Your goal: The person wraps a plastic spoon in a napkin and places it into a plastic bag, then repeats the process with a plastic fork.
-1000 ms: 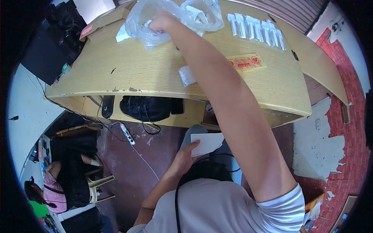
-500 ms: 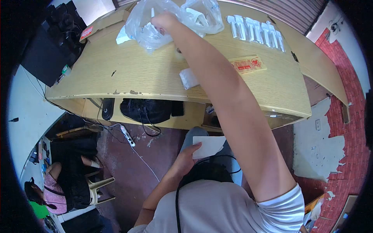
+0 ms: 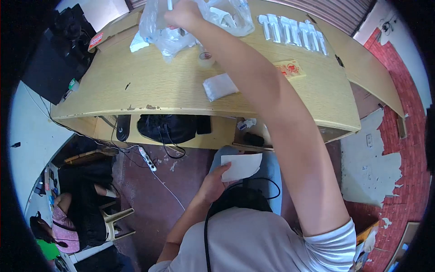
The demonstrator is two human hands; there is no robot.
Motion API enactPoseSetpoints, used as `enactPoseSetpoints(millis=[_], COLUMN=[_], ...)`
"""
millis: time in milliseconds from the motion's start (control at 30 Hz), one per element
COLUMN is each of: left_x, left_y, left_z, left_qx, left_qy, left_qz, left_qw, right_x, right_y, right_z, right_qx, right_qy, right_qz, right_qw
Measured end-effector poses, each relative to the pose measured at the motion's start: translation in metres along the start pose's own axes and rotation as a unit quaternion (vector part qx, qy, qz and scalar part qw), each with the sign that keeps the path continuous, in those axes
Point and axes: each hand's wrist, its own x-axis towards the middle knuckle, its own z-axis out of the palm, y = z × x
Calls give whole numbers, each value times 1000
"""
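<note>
Taking the plastic bag as landmark, at the far side of the desk. Hands well apart. Right hand reaching in at the bag's upper part, fingers curled; cannot tell whether closed on bag film or on contents. Thin pale stick upright beside those fingers, hold on it unclear. Left hand well nearer to the body than the bag, clamped on white paper, thumb on top, below desk height. Showing a slightly fanned far corner, so likely more than one sheet. To judge by look: light, fairly stiff, easy to crease, apt to slide sheet over sheet; best gripped flat near one edge, thumb over, fingers under, with no hard squeeze. Bag film probably light, limp and slippery, liable to cling or drag along; best steadied by the rim, contents pinched singly. Pale stick likely light and rigid, best taken mid-length. Noted right of the bag: second bag, then a row of clear packets. Noted nearer than the bag, to its right: clear roll, white bundle, probably soft and squashable, best lifted by both sides.
</note>
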Motion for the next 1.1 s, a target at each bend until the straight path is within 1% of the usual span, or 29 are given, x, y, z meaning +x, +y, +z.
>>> enactPoseSetpoints(millis=[33,67,133,167,233,267,300,333,400,467,533,567,600,633,667,733,767,800,867,933,1000,1067,1100], left_x=[0,2,6,6,5,5,4,3,1,-4,-4,-4,-4,-2,-3,-2,-1,1,4,5,3,1,2], left_y=[1,0,-2,-2,-3,-2,1,3,7,7,8,7,5,4,0,-7,-10,-14,-19,-21,-19,-17,-17], left_z=[1,0,-5,-6,-6,-4,0,5,13,21,33,37,41,45,49,58,57,58,60,66,70,72,71], left_qx=[-16,-16,-1,-2,-4,-4,-18,-32,-37,-39,-56,-57,-65,-74,-75,-54,-50,-49,-74,-96,-118,-205,-205], left_qy=[-3,-5,7,9,-20,-18,-31,-44,-44,-42,-61,-61,-84,-108,-106,-83,-107,-107,-106,-115,-122,-172,-171], left_qz=[12,9,12,13,46,42,38,33,35,33,67,62,71,83,79,118,120,118,107,111,118,89,90], left_qw=[1000,1000,1000,1000,999,999,999,998,998,998,994,995,992,988,988,988,986,986,986,983,978,960,960], right_x=[-13,-23,-42,-52,-77,-91,-107,-126,-169,-226,-296,-332,-365,-393,-419,-455,-466,-475,-484,-485,-488,-489,-489], right_y=[-8,-15,-29,-35,-43,-50,-59,-63,-60,-40,-23,-22,-21,-13,-6,-8,-9,-8,0,5,9,12,14], right_z=[-9,-18,-35,-44,-64,-80,-99,-115,-141,-157,-173,-173,-171,-165,-158,-139,-132,-129,-126,-127,-126,-124,-123], right_qx=[-16,-18,-87,-85,-92,-91,-27,39,61,47,109,241,366,380,394,484,481,477,489,481,485,488,485], right_qy=[68,69,72,71,118,116,53,-10,74,168,135,119,101,96,92,148,157,167,173,158,146,133,124], right_qz=[-68,-66,-129,-129,-242,-239,-180,-117,-133,-190,-83,-7,68,108,151,257,294,331,339,328,323,318,329], right_qw=[995,995,985,985,959,960,982,992,987,966,981,963,922,914,902,823,811,797,785,798,800,802,801])
